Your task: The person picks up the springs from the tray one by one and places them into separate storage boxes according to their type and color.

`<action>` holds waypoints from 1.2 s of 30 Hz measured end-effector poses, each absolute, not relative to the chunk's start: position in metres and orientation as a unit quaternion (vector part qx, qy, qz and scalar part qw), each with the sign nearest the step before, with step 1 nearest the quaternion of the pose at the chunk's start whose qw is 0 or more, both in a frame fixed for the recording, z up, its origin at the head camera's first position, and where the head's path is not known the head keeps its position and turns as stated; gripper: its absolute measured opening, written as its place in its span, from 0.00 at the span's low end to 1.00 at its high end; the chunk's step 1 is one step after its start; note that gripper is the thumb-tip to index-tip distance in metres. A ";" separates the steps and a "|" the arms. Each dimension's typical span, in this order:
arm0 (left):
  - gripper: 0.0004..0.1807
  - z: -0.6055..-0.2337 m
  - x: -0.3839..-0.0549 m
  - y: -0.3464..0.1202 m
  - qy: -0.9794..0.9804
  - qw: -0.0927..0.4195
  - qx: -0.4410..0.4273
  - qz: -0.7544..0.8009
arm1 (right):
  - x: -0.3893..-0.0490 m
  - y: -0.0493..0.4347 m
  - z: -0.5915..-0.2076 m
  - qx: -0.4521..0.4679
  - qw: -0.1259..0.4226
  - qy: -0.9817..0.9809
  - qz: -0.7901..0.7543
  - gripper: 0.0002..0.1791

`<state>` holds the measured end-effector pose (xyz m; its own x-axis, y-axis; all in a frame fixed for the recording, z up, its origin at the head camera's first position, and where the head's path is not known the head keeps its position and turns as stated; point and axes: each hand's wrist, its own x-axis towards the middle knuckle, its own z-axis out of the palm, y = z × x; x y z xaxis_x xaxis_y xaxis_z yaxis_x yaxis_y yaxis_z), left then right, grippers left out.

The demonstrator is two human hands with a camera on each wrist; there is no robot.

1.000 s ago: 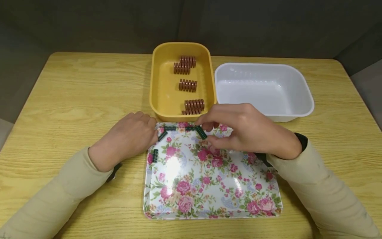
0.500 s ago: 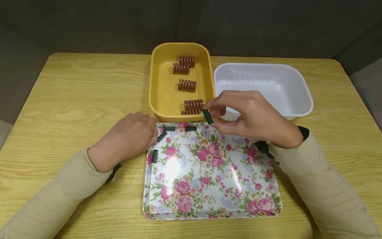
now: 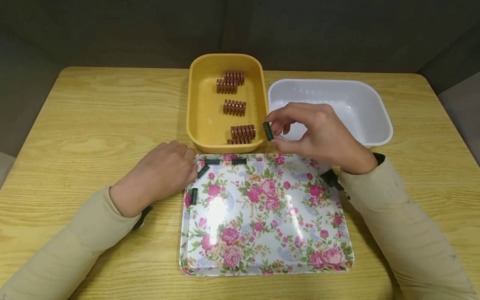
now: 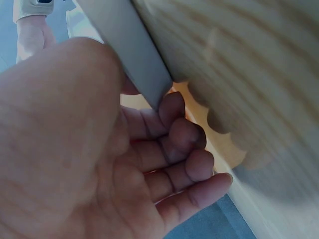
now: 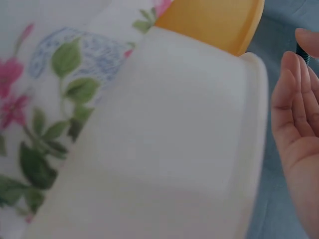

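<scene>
Green spring [image 3: 268, 131]: held up near where the yellow box [image 3: 205, 112] meets the white box [image 3: 361, 108].
Right hand [image 3: 315, 133]: pinching it, thumb below.
Left hand [image 3: 161, 175]: gripping the left edge of the tray [image 3: 277, 246].
Tray: flowered, carrying four more green springs [image 3: 239, 161].
Yellow box: brown springs [image 3: 235, 107] inside.

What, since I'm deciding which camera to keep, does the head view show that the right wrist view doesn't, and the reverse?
Only the head view: brown springs, the left hand, the table, four green springs on the tray.
Only the right wrist view: the creased palm side of the right hand.
Both: that hand, the held spring, the yellow bin, the white bin and some of the tray.
</scene>
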<state>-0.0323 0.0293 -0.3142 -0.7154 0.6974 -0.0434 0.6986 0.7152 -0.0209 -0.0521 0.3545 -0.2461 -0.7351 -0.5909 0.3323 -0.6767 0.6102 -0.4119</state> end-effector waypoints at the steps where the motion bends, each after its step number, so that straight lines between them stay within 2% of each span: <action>1: 0.15 -0.314 -0.032 0.029 0.926 0.016 0.377 -0.018 | -0.053 0.355 -0.247 0.349 0.083 -0.895 0.264 0.20; 36: 0.15 -0.313 -0.032 0.029 0.928 0.020 0.373 -0.012 | -0.067 0.366 -0.259 0.243 0.086 -0.904 0.342 0.19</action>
